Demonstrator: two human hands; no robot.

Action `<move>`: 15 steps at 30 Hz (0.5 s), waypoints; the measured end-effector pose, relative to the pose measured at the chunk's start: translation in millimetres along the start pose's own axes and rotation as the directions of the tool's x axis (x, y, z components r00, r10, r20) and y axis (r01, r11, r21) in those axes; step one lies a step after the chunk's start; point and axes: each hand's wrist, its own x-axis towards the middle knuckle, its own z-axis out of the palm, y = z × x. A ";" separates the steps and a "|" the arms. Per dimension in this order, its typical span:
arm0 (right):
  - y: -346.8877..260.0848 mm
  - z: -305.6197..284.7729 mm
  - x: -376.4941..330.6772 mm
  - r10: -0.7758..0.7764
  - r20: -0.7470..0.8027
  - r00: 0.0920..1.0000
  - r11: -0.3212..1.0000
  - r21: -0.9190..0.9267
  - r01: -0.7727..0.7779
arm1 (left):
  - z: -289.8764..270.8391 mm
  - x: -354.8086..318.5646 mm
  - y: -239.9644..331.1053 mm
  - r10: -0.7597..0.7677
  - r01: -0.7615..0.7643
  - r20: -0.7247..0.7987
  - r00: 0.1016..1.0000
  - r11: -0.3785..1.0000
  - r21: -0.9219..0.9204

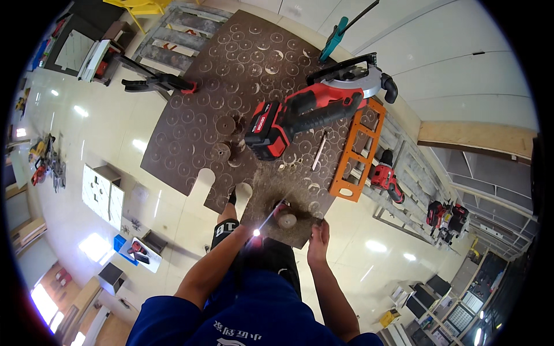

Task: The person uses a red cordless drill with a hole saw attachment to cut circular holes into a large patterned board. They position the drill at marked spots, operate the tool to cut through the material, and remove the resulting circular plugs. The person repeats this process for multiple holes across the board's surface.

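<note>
My left hand (246,230) is closed at the board's near edge, beside a glaring lamp (257,232) on a partly hidden red tool. Glare covers the fingers; a thin bright line runs from the lamp toward a round brown cut-out disc (287,221). My right hand (318,239) grips the near right corner of the brown board (265,179), which has many ring-shaped cuts and dust. Farther out, a red and black cordless circular saw (323,106) lies on the board. Other loose discs (221,151) lie left of its battery.
A black bar clamp (158,83) grips the left edge, a teal clamp (334,39) the far edge. On the right are an orange slotted template (359,151), a pencil-like stick (319,151) and a red drill (385,177) on grey slats. A white cabinet (103,193) stands left.
</note>
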 end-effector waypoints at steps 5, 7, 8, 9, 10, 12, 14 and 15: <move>-39.7 21.5 -15.8 -0.582 0.091 0.808 0.770 -0.259 0.583 | -7.6 -2.6 -0.6 0.011 -0.011 -0.004 1.000 1.000 0.012; -59.9 23.9 -17.6 -0.701 0.302 0.647 0.596 -0.250 0.763 | -10.5 -5.7 -1.3 0.010 -0.010 -0.002 1.000 1.000 0.014; -74.6 25.0 -19.9 -0.631 0.460 0.624 0.478 -0.403 0.780 | -11.2 -7.6 -1.1 0.013 -0.013 -0.007 1.000 1.000 0.013; -85.5 32.7 -23.3 -0.606 0.489 0.627 0.452 -0.437 0.778 | -11.2 -8.1 -0.1 0.017 -0.017 -0.010 1.000 1.000 0.015; -93.9 43.3 -26.6 -0.579 0.517 0.631 0.424 -0.470 0.774 | -10.0 -7.4 1.3 0.021 -0.021 -0.014 1.000 1.000 0.011; -100.2 53.1 -24.6 -0.539 0.581 0.610 0.342 -0.511 0.789 | -9.5 -9.0 2.6 0.028 -0.028 -0.020 0.999 1.000 0.013; -99.2 54.0 -20.5 -0.511 0.625 0.590 0.293 -0.518 0.804 | -7.4 -10.6 5.8 0.041 -0.041 -0.027 0.999 0.999 0.013; -98.4 53.5 -19.6 -0.495 0.647 0.579 0.269 -0.520 0.811 | -7.3 -10.8 6.7 0.047 -0.047 -0.032 0.998 0.999 0.012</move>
